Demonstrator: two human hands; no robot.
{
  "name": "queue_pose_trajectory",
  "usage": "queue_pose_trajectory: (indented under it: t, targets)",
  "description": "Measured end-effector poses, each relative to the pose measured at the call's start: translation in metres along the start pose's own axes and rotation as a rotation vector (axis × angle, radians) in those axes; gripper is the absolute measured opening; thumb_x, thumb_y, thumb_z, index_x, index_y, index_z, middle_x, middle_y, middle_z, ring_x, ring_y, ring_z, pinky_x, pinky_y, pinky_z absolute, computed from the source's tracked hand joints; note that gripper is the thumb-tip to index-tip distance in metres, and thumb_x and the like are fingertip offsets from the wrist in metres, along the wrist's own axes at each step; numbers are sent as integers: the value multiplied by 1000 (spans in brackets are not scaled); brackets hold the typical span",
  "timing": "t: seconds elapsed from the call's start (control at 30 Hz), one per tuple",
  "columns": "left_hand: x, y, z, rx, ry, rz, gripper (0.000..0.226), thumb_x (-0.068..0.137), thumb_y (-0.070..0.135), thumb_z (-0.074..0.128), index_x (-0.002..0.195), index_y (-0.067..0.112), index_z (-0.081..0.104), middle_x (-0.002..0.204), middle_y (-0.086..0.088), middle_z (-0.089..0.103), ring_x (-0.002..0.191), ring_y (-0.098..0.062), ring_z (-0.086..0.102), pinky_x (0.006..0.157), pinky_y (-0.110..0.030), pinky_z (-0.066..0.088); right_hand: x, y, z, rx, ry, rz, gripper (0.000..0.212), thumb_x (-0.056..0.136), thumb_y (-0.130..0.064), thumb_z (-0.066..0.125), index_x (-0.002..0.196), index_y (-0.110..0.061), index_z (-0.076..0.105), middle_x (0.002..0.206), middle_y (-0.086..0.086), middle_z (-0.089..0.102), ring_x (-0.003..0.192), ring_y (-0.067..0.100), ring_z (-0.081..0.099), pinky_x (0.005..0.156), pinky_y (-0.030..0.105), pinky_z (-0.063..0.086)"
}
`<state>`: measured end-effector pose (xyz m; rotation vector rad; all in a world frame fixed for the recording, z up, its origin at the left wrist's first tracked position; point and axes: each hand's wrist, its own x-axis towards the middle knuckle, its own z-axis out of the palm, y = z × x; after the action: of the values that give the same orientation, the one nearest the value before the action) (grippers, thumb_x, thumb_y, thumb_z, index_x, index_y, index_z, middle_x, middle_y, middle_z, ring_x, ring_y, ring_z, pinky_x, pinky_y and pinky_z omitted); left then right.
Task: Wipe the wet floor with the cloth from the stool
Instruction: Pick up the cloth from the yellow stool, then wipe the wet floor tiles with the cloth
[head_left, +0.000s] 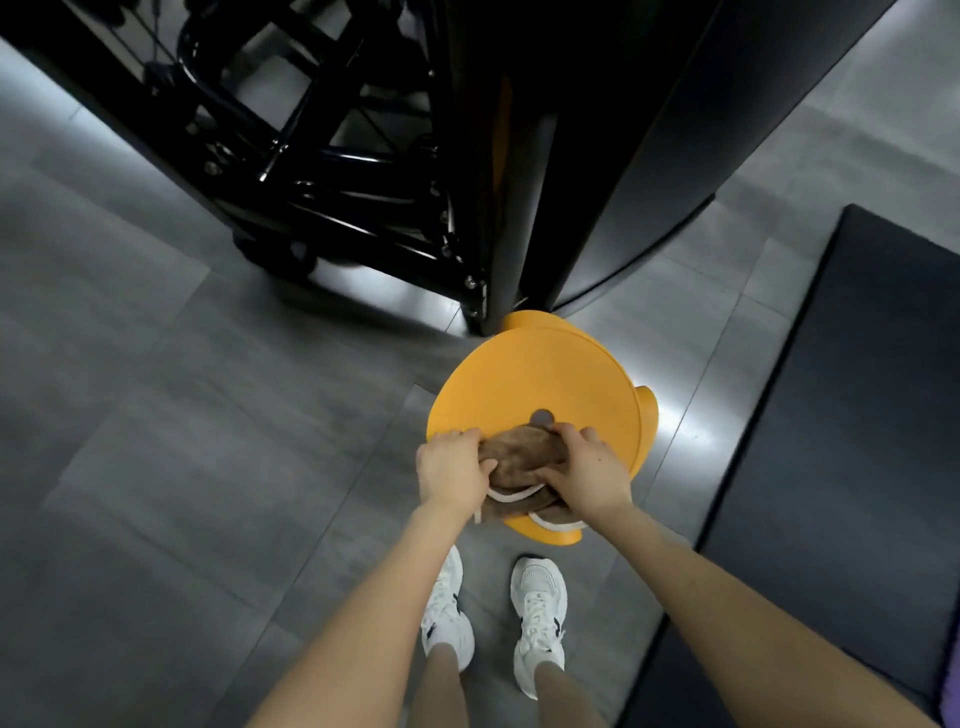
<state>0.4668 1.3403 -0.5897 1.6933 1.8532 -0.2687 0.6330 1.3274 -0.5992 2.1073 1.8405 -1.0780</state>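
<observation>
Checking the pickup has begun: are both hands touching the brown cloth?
Touching. The head view shows the left hand and right hand with fingers closed around the brown cloth on the yellow stool.

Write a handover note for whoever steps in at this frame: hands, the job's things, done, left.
Left hand: closed on the left end of the brown cloth with white trim.
Right hand: closed on its right end.
The cloth sits bunched on the near edge of the round yellow plastic stool, not clearly lifted.
Done: cloth gripped.
Left: lift it, go down to the grey tiled floor, wipe. No wet patch can be made out.
</observation>
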Motion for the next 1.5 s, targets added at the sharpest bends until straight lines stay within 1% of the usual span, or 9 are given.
queue_pose_trajectory:
  t: [0.07,0.17,0.4,0.7,0.83,1.03,1.13,1.27,1.5]
  targets:
    - [-10,-5,-4,-91,-18,-56,28,84,38,57,98,15,64,105,-10,66,104,-31,57,81,-35,42,-4,-4,-1,75,33,3,44,87,-29,64,128,-19,50,110,11,55,98,31,56,62,29,29]
    - [-42,-21,-15,-322,4,-159,29,80,34,63,100,14,66,110,-9,64,108,-30,54,84,-32,41,-21,-21,-4,115,50,-63,37,84,-23,66,120,-18,56,103,10,57,92,32,58,62,32,33]
    - [-167,-91,-52,-702,37,-353,21,77,17,68,82,21,48,101,-16,67,94,-30,60,69,-30,37,-111,-102,0,52,-85,-309,37,83,-24,68,118,-22,59,106,7,61,99,28,59,75,33,40]
    - [-349,-202,-46,-932,123,-507,27,77,14,68,101,5,61,108,-18,67,102,-30,63,87,-34,48,-264,-203,63,-52,-158,-477,37,83,-23,64,120,-28,58,116,-1,63,108,19,57,84,31,45]
    - [-458,-254,-23,-1135,288,-649,15,73,12,71,82,17,61,101,-20,69,89,-35,68,80,-50,56,-357,-246,111,-85,-166,-511,38,80,-22,64,116,-31,59,113,-2,65,105,19,60,86,34,49]
    - [-641,-336,21,-1260,450,-636,13,73,11,68,77,20,60,83,-12,66,78,-24,65,77,-47,58,-509,-302,208,-83,-242,-510,29,77,-20,68,104,-29,65,97,-3,69,88,18,65,77,32,53]
    - [-714,-390,44,-1271,519,-690,12,74,9,68,84,13,65,83,-16,67,83,-32,69,76,-48,58,-566,-331,261,-109,-344,-547,23,76,-23,71,95,-33,63,90,-1,71,80,19,67,75,37,56]
    - [-797,-454,78,-1291,565,-758,21,73,8,68,69,24,56,89,-23,70,83,-35,69,75,-51,57,-628,-368,330,-162,-433,-591,21,76,-23,74,92,-32,64,86,0,71,77,19,68,74,39,57]
    - [-918,-543,118,-1419,650,-874,17,78,0,65,76,16,57,70,-4,57,64,-22,59,61,-35,57,-713,-445,445,-304,-583,-730,25,78,-28,74,103,-28,68,99,0,71,90,20,67,80,39,56]
